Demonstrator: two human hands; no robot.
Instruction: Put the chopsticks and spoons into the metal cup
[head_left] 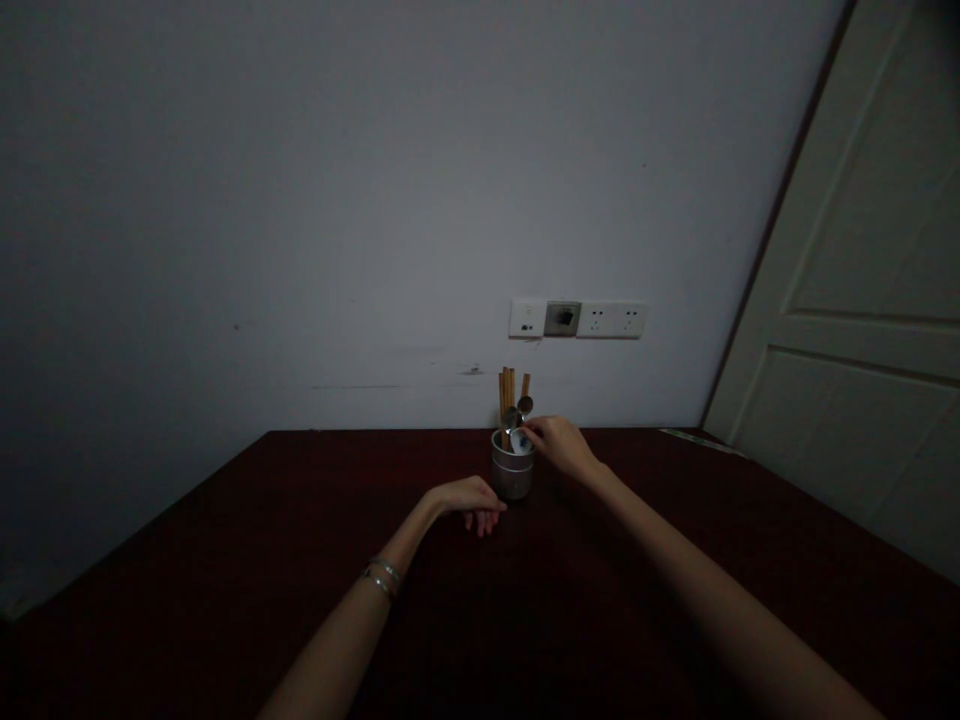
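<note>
A grey metal utensil holder (pixel 513 477) stands upright on the dark red table. It holds several wooden chopsticks (pixel 507 390) and metal spoons (pixel 526 405). At its rim, my right hand (pixel 561 442) pinches a white ceramic spoon with a blue pattern (pixel 520 441), its bowl facing me. The lower part of that spoon is hidden inside the holder. My left hand (pixel 474 496) is low at the holder's front left, palm down, with loosely bent fingers apart and nothing seen in them. Whether its fingertips touch the holder or the table, I cannot tell.
The dark red table (pixel 337 520) runs back to a pale wall (pixel 375 200). Sockets and switch plates (pixel 577 319) are on the wall above the holder. A white panelled door (pixel 862 300) stands at the right, near a thin strip (pixel 701 441) on the table's far edge.
</note>
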